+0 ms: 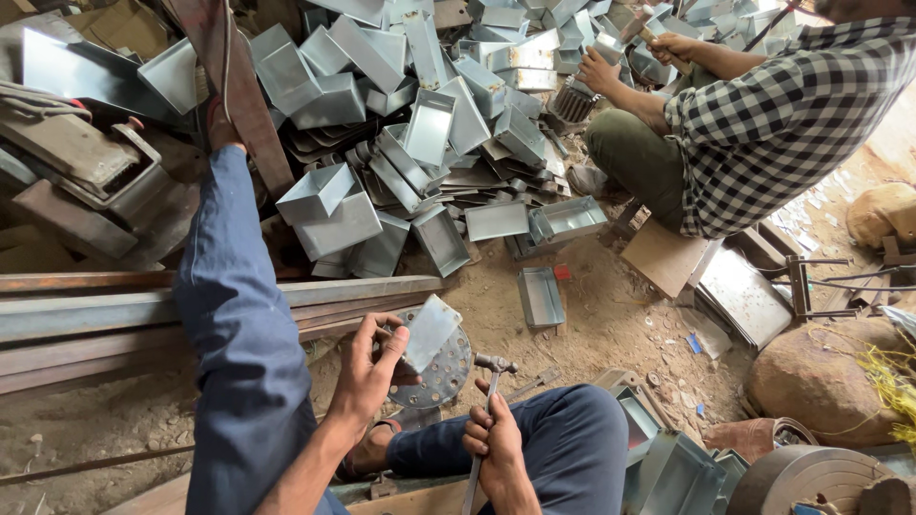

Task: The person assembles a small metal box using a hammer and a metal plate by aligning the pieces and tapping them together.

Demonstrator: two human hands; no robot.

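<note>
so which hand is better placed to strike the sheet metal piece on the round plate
Right. The right hand grips the hammer, its head beside the sheet metal piece. The left hand is busy steadying that piece on the round plate.

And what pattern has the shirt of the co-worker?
The shirt has a black-and-white check, seen in the head view.

Sheet piece (429, 329): small, flat, grey metal, roughly rectangular with rounded corners, dull shine. Tilted, upper edge leaning right, held above the disc. Pinched at its left edge by the left hand (367, 372).

Disc (441, 367): round grey metal plate with scattered holes, lying on the dirt floor just behind the sheet piece; its upper left is hidden by it.

Hammer (487, 410): small steel head, thin pale handle, upright, head just right of the disc. Gripped low on the handle by the right hand (494, 448). Head possibly touches the disc rim; unclear.
</note>
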